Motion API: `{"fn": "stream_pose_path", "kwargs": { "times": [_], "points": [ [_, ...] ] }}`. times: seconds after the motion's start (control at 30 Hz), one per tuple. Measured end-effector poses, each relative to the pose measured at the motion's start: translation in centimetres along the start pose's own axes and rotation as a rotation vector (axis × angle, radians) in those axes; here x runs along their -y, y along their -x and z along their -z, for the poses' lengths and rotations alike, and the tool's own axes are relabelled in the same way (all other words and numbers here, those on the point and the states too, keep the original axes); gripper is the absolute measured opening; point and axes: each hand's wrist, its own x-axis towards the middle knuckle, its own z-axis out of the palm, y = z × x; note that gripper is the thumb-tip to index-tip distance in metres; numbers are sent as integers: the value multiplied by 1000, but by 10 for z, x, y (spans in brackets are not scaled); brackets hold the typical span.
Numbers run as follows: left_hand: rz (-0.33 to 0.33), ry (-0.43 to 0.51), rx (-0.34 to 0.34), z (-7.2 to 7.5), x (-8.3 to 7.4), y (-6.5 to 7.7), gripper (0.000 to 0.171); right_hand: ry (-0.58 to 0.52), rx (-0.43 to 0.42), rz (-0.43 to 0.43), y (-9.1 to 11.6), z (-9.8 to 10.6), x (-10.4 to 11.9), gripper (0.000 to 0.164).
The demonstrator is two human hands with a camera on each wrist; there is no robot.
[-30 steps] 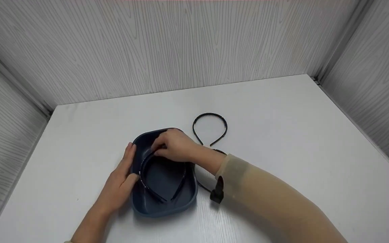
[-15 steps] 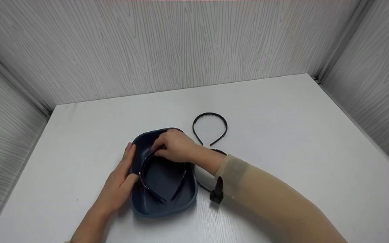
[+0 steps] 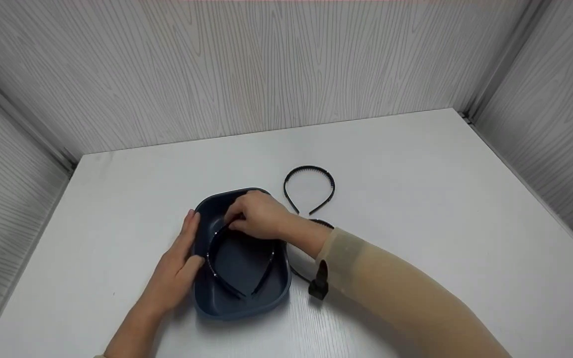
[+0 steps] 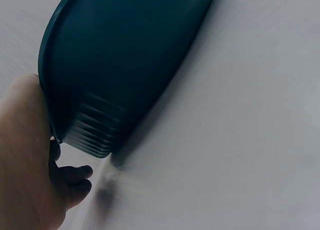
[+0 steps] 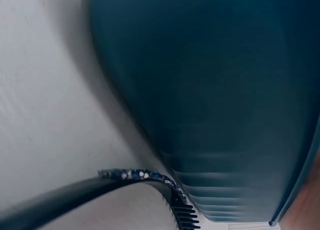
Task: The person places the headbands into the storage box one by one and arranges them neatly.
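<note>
A dark blue plastic basin [image 3: 239, 313] stands on the white table. My left hand [image 3: 174, 273] holds its left side, thumb over the rim and fingers along the outer wall. My right hand [image 3: 256, 214] reaches inside and pinches the top of a dark, glittery headband [image 3: 210, 263], whose two ends point toward me. The right fingertips are partly hidden. Behind my right wrist lies a toothed black headband [image 3: 334, 189]. Another headband [image 5: 142, 175], with sparkly stones and comb teeth, shows beside the basin in the right wrist view; my right forearm covers much of it in the head view.
The white table [image 3: 406, 189] meets a pale wood-grain panel [image 3: 276, 69] at the back, with similar panels on both sides. A small black device [image 3: 319, 286] is strapped to my right sleeve.
The headband in the basin has shifted very slightly to the right with my right hand. My left hand and the basin hold almost still.
</note>
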Motion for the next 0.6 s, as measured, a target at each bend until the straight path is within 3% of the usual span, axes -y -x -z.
{"fn": "stream_pose_path", "kwargs": {
  "times": [0.6],
  "points": [
    [-11, 5, -6, 1, -2, 0, 80, 51, 17, -6, 0, 0, 1, 19]
  ]
}}
